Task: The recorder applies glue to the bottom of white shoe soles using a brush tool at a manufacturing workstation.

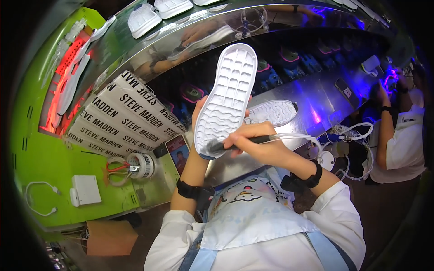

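Note:
A white shoe sole (224, 97), with square pockets toward the far end and wavy ridges toward the near end, is tilted up in front of me. My left hand (198, 112) grips it from behind; most of that hand is hidden by the sole. My right hand (262, 143) is closed round the dark handle of a brush (213, 147) with pale tubing (296, 136) running from its back end. The brush's bristles touch the sole's near end. Just beyond my right hand, a second white sole (276, 112) lies on the metal bench (312, 122).
At the left, a green table (45, 158) bears a red tray (72, 58), scissors (118, 165), a tape roll (143, 165) and a white case (87, 189). A printed box (122, 113) and a phone (178, 152) stand nearby. A co-worker's arm (385, 131) is at right. Soles (143, 20) line the shelf above.

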A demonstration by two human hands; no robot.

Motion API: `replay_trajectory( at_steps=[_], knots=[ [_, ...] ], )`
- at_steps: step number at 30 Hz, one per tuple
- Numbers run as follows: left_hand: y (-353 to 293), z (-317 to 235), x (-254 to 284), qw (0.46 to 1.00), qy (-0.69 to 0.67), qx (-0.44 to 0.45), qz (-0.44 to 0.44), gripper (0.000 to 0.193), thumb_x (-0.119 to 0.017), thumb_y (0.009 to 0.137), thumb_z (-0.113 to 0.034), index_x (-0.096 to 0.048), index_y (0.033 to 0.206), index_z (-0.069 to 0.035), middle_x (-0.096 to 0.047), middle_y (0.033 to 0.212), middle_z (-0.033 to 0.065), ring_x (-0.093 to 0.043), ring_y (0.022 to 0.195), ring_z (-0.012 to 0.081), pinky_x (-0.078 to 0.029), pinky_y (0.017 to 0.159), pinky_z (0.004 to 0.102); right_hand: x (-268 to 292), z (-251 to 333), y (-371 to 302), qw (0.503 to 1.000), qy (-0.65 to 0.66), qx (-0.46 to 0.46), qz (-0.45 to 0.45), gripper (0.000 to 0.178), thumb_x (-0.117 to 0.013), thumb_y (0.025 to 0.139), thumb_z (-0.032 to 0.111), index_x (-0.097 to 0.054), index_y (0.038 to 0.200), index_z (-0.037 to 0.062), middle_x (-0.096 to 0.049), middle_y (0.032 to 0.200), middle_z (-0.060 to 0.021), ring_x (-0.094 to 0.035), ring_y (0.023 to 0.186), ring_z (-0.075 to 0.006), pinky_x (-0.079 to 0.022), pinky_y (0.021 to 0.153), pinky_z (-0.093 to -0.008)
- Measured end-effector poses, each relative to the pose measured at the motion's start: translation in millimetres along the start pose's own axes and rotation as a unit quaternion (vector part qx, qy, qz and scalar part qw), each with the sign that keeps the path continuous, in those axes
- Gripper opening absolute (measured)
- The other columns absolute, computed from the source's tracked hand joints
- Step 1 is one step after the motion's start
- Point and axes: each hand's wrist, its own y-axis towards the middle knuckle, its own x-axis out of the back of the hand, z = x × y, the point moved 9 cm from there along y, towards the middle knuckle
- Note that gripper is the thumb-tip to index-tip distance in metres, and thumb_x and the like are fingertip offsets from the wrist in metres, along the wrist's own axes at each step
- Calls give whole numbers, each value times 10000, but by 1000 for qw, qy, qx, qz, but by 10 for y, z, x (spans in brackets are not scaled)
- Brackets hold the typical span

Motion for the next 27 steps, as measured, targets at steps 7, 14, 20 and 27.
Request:
replay_trajectory(
  at_steps=[7, 14, 20, 27],
  knots=[
    [-313, -53, 311, 993, 57, 57, -83, 761, -428, 828, -469, -344, 1364, 65, -442, 1303, 307, -572, 995, 431, -491, 839, 470, 220, 102, -169, 982, 134, -127, 31, 327, -541, 905, 199, -668, 769, -71, -655, 699, -130, -629, 513, -178, -503, 504, -237],
    [-385, -1612, -757, 970, -192, -113, 101, 424, -362, 978, -156, -350, 1360, 28, -394, 1414, 171, -584, 866, 239, -511, 680, 273, 810, 430, -372, 961, 205, 75, -169, 337, -457, 922, 188, -608, 756, -63, -645, 816, -255, -614, 522, -262, -533, 516, -332],
    [-210, -2587, -1202, 750, 549, -309, -200, 440, -455, 963, -243, -405, 1266, 72, -476, 1318, 216, -591, 1052, 301, -542, 824, 303, 753, 225, -288, 962, 205, 56, -174, 129, -544, 878, 49, -607, 970, -16, -593, 1104, -220, -640, 802, -199, -547, 631, -281],
    [-3, -4218, -639, 359, 803, -169, -445, 235, -604, 781, -218, -618, 770, 16, -634, 847, 229, -645, 689, 300, -468, 482, 387, 496, 158, -426, 964, 209, 32, -159, 223, -587, 780, -58, -594, 1002, -39, -629, 1027, -223, -648, 719, -202, -541, 657, -283]
  ],
)
